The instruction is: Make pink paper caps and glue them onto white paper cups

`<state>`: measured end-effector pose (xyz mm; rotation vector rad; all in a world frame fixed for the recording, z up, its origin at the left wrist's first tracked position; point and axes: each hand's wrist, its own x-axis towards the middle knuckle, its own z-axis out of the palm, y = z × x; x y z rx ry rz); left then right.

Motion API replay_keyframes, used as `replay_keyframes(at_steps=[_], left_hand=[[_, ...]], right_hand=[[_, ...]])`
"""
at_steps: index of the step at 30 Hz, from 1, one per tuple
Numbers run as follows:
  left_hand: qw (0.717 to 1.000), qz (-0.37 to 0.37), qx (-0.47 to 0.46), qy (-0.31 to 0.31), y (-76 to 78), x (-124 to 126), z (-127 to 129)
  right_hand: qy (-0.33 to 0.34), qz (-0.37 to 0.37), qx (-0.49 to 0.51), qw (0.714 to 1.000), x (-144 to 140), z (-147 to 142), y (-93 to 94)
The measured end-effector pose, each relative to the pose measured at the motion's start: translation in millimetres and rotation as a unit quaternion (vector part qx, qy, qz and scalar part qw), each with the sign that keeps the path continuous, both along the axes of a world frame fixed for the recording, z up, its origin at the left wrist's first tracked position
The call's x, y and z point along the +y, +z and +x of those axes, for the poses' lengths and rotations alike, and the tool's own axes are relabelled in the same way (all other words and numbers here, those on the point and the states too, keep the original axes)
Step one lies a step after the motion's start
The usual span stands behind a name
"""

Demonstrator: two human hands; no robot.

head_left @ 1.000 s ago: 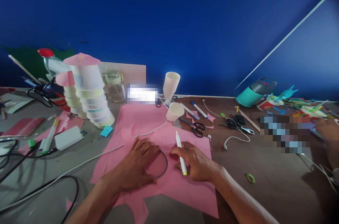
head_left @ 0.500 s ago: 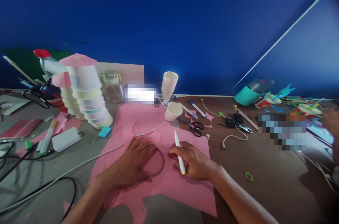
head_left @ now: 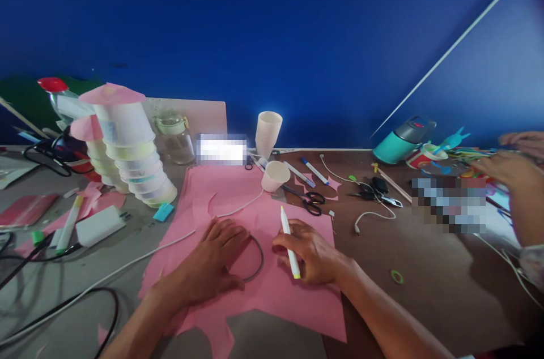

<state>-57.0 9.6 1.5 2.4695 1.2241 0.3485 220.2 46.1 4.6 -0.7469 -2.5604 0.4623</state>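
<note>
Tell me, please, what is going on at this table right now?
A person is working on a pink paper sheet spread on a cluttered table. The left hand lies flat on the sheet, beside a dark curved line. The right hand holds a white marker with its yellow end pointing back towards the person. Scissors, a tipped paper cup and a tower of stacked cups sit behind. Another person's hand is at the right edge.

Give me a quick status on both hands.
Left hand flat on pink paper sheet, beside dark drawn circle. Right hand holds white yellow-tipped marker. White cable crosses sheet.
</note>
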Motion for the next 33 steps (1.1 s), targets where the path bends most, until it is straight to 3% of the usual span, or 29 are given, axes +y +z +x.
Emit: replay_keyframes(at_steps=[12, 23, 33], left_hand=[[1.000, -0.011, 0.016, -0.003, 1.0, 1, 3], [1.000, -0.016, 0.016, 0.001, -1.7, 0, 4], [0.997, -0.070, 0.021, -0.007, 8.2, 3, 1]], right_hand=[[-0.016, -0.029, -0.030, 0.999, -1, -1, 1.1], [-0.009, -0.006, -0.015, 1.000, 0, -3, 0.4], [-0.012, -0.017, -0.020, 1.000, 0, -3, 2.4]])
